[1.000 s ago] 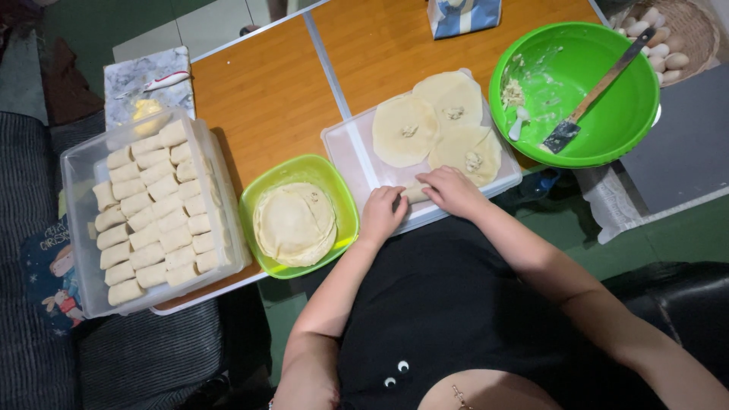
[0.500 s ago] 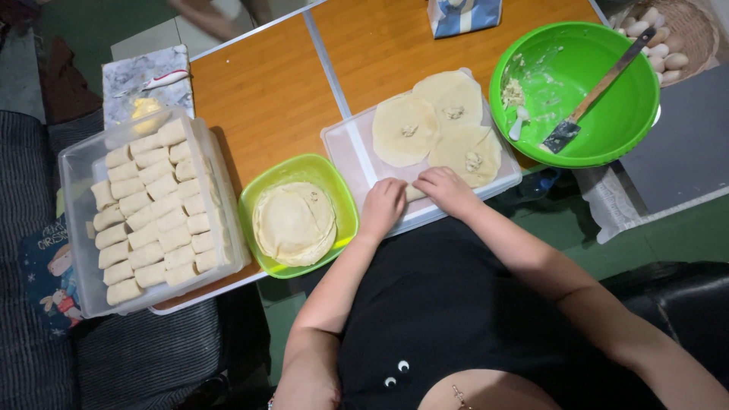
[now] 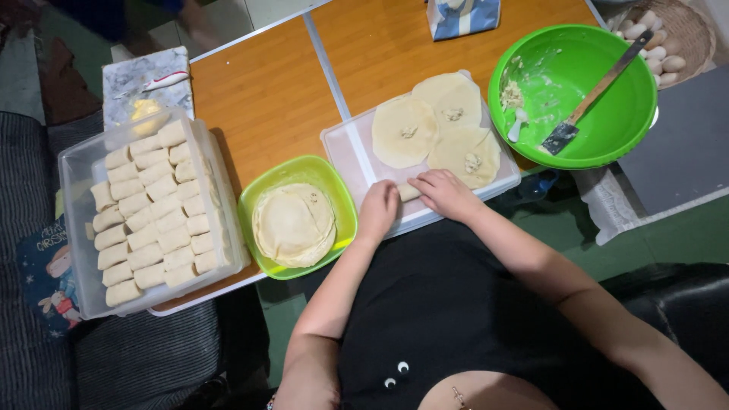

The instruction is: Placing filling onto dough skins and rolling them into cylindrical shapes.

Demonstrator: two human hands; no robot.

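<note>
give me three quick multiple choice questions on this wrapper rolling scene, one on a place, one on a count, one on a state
1. Where does the square green bowl of stacked wrappers sit?
A. between the clear tub of rolls and the white tray
B. inside the round green bowl
C. on the floor

2. How many flat wrappers with filling lie open on the tray?
A. one
B. three
C. six

3. What are the left hand and right hand doing?
A. holding the spatula
B. resting in the lap
C. pressing on one roll at the near edge of the tray

Answers:
1 A, the tub is to its left and the tray to its right.
2 B, three round sheets overlap, each with a dab of filling.
3 C, both hands lie on the roll; the spatula leans untouched in the round green bowl.
</note>
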